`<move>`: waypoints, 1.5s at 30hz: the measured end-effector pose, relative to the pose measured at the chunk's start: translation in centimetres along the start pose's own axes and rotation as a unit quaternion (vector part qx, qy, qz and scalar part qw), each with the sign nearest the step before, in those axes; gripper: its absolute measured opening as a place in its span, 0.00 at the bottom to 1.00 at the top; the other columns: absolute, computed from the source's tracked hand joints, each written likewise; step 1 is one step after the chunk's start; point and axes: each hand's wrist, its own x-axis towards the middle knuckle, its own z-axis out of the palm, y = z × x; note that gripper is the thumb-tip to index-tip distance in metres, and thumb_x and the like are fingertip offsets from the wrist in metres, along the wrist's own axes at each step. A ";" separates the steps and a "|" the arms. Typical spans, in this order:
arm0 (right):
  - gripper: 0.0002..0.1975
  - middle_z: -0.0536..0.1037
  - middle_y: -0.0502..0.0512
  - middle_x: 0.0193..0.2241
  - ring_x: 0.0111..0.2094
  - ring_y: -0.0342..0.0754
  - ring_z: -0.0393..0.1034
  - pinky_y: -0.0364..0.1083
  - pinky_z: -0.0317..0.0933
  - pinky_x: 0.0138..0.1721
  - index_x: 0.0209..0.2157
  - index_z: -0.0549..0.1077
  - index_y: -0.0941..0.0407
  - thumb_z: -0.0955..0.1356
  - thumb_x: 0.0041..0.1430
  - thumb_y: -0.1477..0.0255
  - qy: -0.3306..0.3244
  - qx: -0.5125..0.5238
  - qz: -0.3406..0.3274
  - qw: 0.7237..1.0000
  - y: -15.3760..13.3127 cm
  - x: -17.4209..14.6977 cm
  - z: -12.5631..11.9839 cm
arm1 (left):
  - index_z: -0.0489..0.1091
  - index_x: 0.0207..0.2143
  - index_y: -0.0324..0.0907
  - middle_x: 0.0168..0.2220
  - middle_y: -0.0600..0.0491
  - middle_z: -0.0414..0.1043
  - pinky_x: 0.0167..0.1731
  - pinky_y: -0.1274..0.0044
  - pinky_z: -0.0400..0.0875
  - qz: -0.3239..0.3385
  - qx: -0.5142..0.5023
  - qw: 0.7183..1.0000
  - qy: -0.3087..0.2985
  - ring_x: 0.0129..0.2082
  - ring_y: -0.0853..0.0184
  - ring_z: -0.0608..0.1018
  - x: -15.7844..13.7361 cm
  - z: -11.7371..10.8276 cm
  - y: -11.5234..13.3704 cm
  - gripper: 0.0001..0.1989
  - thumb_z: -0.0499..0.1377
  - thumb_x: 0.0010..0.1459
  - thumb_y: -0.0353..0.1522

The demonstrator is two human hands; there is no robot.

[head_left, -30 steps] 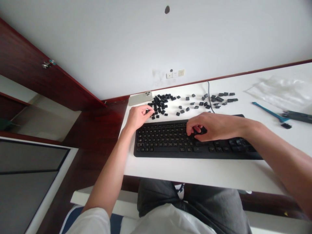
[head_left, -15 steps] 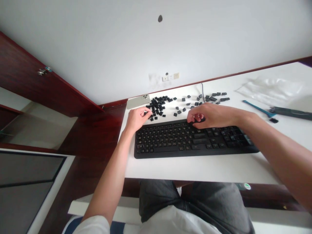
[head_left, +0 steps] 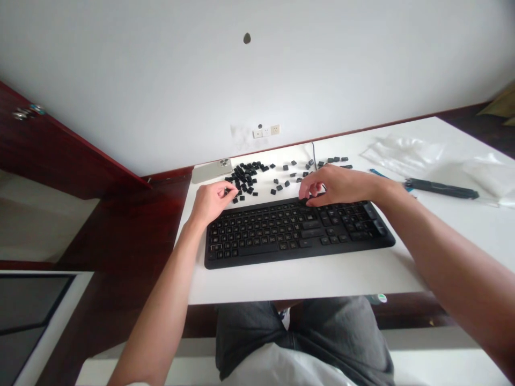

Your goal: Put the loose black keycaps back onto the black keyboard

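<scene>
A black keyboard (head_left: pixel 257 249) lies near the front edge of the white table, most of its keys in place. My left hand (head_left: pixel 211 202) hovers by its upper left corner, thumb and fingers pinched on a small dark keycap beside the pile of loose black keycaps (head_left: pixel 243 174). Over the keyboard's upper edge, right of centre, my right hand (head_left: pixel 328 185) is curled with thumb and index finger close together. Its fingertips touch the top row; whatever is between them is hidden. More single keycaps (head_left: pixel 285 168) lie scattered behind the keyboard.
A phone (head_left: pixel 211 170) lies at the table's back left. To the right are a long dark tool (head_left: pixel 440 188), a blue stick (head_left: pixel 378 173) and clear plastic bags (head_left: pixel 406 153). A cable (head_left: pixel 314 153) runs toward the wall, which has sockets (head_left: pixel 266 131).
The camera view has swung right, so everything sits further left. My right hand has shifted slightly on the top row, its fingertips lower against the keys. My left hand stays pinched beside the pile.
</scene>
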 end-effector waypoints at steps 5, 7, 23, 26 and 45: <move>0.14 0.84 0.54 0.39 0.37 0.49 0.76 0.47 0.65 0.38 0.43 0.83 0.54 0.73 0.59 0.62 -0.074 0.068 -0.064 0.993 -2.0 0.3 1.3 | 0.81 0.35 0.44 0.18 0.61 0.56 0.27 0.75 0.53 0.001 0.002 1.000 -0.009 0.21 0.72 0.57 0.0 0.1 0.2 0.12 0.63 0.63 0.42; 0.12 0.84 0.54 0.38 0.37 0.48 0.75 0.46 0.65 0.38 0.42 0.83 0.55 0.73 0.59 0.64 -0.090 0.064 -0.071 0.991 -2.4 0.5 1.9 | 0.81 0.35 0.44 0.18 0.61 0.56 0.27 0.75 0.53 0.001 0.007 1.000 -0.014 0.21 0.72 0.58 0.0 0.0 0.3 0.12 0.63 0.63 0.42; 0.09 0.84 0.52 0.35 0.35 0.48 0.76 0.45 0.65 0.37 0.38 0.84 0.55 0.74 0.57 0.67 -0.085 0.029 -0.071 0.993 -2.7 0.6 2.8 | 0.82 0.35 0.44 0.18 0.61 0.56 0.27 0.75 0.53 0.005 0.021 0.999 -0.028 0.21 0.72 0.58 0.0 0.0 0.9 0.12 0.63 0.64 0.41; 0.08 0.84 0.52 0.34 0.35 0.48 0.76 0.45 0.65 0.37 0.38 0.84 0.55 0.74 0.57 0.68 -0.088 0.030 -0.070 0.993 -2.9 0.6 2.8 | 0.82 0.35 0.44 0.18 0.61 0.55 0.28 0.75 0.52 0.004 0.022 0.999 -0.026 0.21 0.72 0.58 0.0 -0.1 0.9 0.12 0.63 0.63 0.41; 0.05 0.83 0.50 0.33 0.33 0.47 0.75 0.45 0.64 0.36 0.36 0.83 0.53 0.73 0.57 0.71 -0.063 -0.001 -0.079 0.995 -3.2 0.6 3.1 | 0.83 0.36 0.44 0.17 0.61 0.54 0.27 0.75 0.53 0.014 0.015 0.999 -0.037 0.20 0.72 0.57 -0.2 0.4 1.8 0.11 0.63 0.63 0.41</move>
